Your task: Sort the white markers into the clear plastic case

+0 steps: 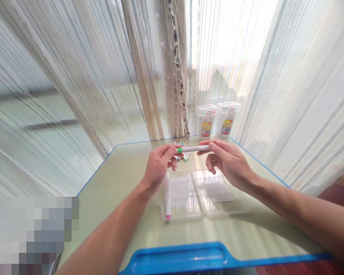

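A white marker with a green band (193, 149) is held level above the table between my two hands. My left hand (160, 162) pinches its green end, and my right hand (225, 158) pinches the other end. Below them lies an open clear plastic case (183, 206), its two halves spread side by side. One white marker with a pink tip (167, 196) rests along the left side of the case. Behind my left fingers, several more markers (185, 156) lie in a loose pile, partly hidden.
Two upright clear plastic cases with yellow labels (205, 128) stand at the back right of the pale green table (111, 179). A blue tray-like edge (179, 258) runs along the front. String curtains (97, 68) hang close behind the table.
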